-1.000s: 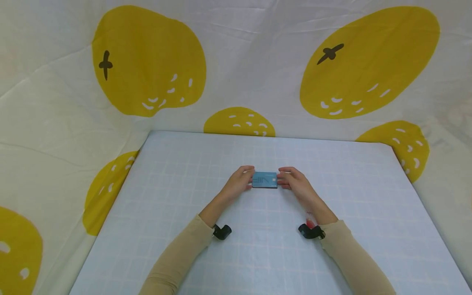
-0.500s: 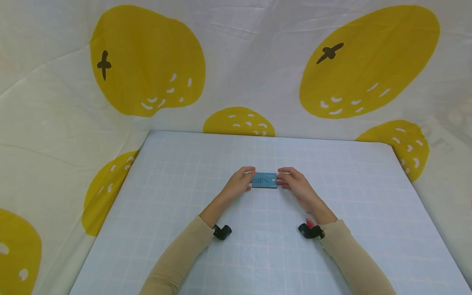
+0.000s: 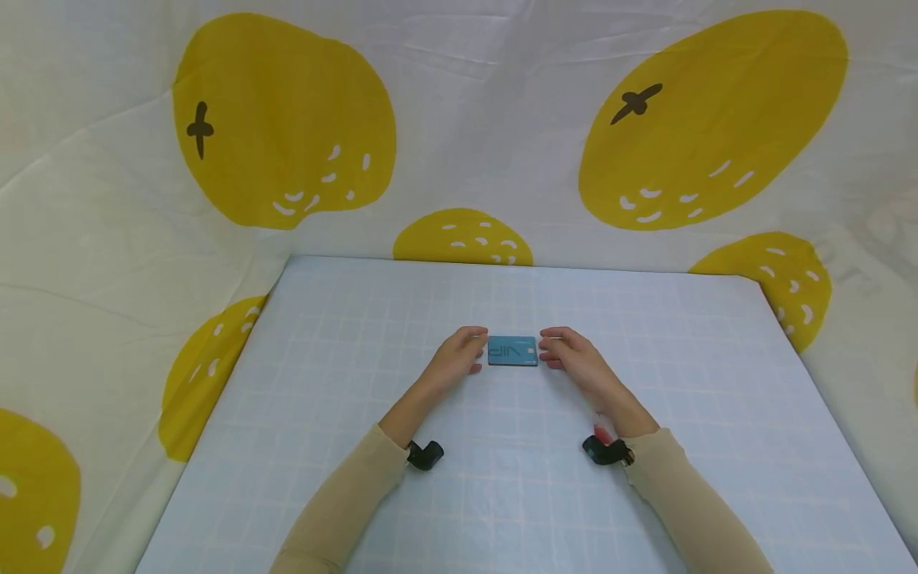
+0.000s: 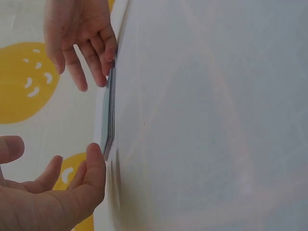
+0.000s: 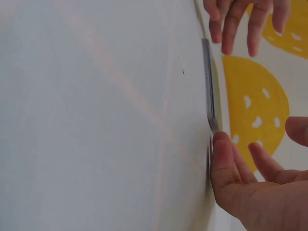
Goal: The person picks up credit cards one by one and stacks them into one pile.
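A small stack of blue cards lies flat on the table, the top one showing dark "VIP" lettering and a pale chip-like square. Seen edge-on, the stack has several thin layers in the left wrist view. My left hand is at the stack's left end, fingers loosely bent, with a slim gap to the cards. At the opposite end is my right hand, fingers relaxed and fingertips very near the right edge. Neither hand grips anything. In the right wrist view, the right hand has thumb and fingers spread apart.
A pale blue checked cloth covers the table. Behind and beside it hangs a white curtain with large yellow fruit prints. Black wrist cameras sit on both wrists. Something red shows by the right wrist.
My left hand has let go of the stack's left end and drawn slightly leftward. The right hand stays almost in place, now slightly apart from the cards.
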A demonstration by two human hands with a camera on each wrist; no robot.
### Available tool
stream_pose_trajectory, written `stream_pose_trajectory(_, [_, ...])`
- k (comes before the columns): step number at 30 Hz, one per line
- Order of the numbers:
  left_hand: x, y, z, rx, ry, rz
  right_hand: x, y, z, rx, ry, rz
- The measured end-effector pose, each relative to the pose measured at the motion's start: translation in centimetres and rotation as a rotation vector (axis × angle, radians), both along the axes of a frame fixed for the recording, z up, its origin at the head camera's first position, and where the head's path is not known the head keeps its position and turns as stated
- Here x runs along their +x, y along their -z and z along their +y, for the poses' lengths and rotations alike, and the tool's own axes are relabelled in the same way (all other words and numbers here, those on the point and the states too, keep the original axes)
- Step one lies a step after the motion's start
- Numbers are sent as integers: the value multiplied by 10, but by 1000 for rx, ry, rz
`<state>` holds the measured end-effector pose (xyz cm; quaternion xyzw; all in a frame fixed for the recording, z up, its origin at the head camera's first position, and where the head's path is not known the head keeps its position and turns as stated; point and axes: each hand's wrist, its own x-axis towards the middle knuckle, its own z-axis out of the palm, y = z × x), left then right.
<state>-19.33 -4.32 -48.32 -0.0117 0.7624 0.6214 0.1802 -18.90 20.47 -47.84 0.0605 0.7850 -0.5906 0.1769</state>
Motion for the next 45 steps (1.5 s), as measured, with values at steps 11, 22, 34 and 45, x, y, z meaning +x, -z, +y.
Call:
stream_pose_trajectory(11, [31,-4,-9,83,6,-23,34,-18,29,79,-38,59])
stream_pose_trajectory(22, [57,3,3,121,108,-4,67,-18,56,153,-37,98])
stream_pose_trajectory(34, [52,-3,43,-122,330,241,87,-12,102,375,-107,249])
stream_pose_trajectory(45, [50,-10,103,-373,616,350,96,-11,141,497,-151,231])
